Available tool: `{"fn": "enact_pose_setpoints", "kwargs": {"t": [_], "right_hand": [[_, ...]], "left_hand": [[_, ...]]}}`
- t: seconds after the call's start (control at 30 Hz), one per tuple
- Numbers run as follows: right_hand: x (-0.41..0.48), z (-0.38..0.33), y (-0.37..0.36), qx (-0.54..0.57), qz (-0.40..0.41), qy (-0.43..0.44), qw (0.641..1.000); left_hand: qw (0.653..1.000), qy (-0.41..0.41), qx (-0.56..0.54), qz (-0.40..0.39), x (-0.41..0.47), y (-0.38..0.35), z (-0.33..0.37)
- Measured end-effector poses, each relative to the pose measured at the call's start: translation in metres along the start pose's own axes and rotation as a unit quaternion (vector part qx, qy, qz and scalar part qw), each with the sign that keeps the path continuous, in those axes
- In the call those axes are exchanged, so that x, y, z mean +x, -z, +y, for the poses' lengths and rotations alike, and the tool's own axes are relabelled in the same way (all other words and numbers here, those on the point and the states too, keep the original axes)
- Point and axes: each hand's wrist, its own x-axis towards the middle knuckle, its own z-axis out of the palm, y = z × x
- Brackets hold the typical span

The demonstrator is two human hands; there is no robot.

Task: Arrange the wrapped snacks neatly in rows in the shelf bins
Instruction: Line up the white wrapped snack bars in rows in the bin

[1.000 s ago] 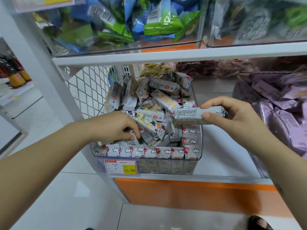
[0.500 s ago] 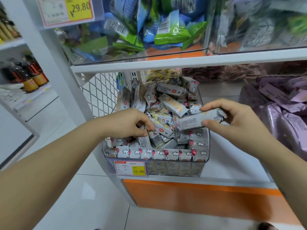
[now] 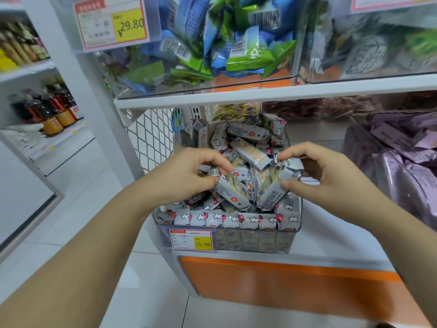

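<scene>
The left hand (image 3: 186,176), at 9 o'clock of the clear plastic shelf bin (image 3: 298,218), pinches one grey cartoon-printed wrapped snack bar (image 3: 233,191) over the loose heap (image 3: 248,143). At 3 o'clock the right hand (image 3: 331,178) curls round a second grey bar (image 3: 272,194), tilted, above the front row (image 3: 224,218).

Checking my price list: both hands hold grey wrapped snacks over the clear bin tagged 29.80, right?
Not quite. The head view shows the left hand and right hand gripping grey snacks over the clear bin, but its tag reads 15.80; the 29.80 tag hangs on the shelf above.
</scene>
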Motion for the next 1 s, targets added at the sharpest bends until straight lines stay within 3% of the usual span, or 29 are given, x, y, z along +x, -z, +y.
{"fn": "enact_pose_setpoints", "kwargs": {"t": [0.3,0.4,0.5,0.67,0.83,0.9,1.0], "right_hand": [[-0.002,-0.010,-0.013,-0.129,-0.079,0.051,0.987],[-0.005,-0.012,-0.007,-0.111,-0.018,0.069,0.991],[-0.007,-0.013,0.000,-0.067,0.060,0.071,0.993],[-0.015,-0.016,-0.021,0.113,0.142,-0.025,0.983],[-0.023,-0.026,-0.049,0.230,0.149,-0.067,0.959],[-0.025,-0.029,-0.056,0.238,0.154,-0.072,0.956],[-0.028,-0.031,-0.063,0.277,0.151,-0.072,0.946]], "left_hand": [[0.994,0.005,-0.072,0.083,-0.016,-0.033,-0.013],[0.989,-0.011,-0.056,0.139,-0.022,-0.032,-0.019],[0.969,-0.010,-0.119,0.218,-0.033,-0.025,-0.017],[0.912,0.039,-0.273,0.303,-0.038,-0.033,-0.012],[0.831,0.068,-0.487,0.259,-0.033,-0.052,0.004],[0.822,0.070,-0.523,0.216,-0.034,-0.058,0.007],[0.838,0.071,-0.514,0.167,-0.035,-0.061,0.007]]}}
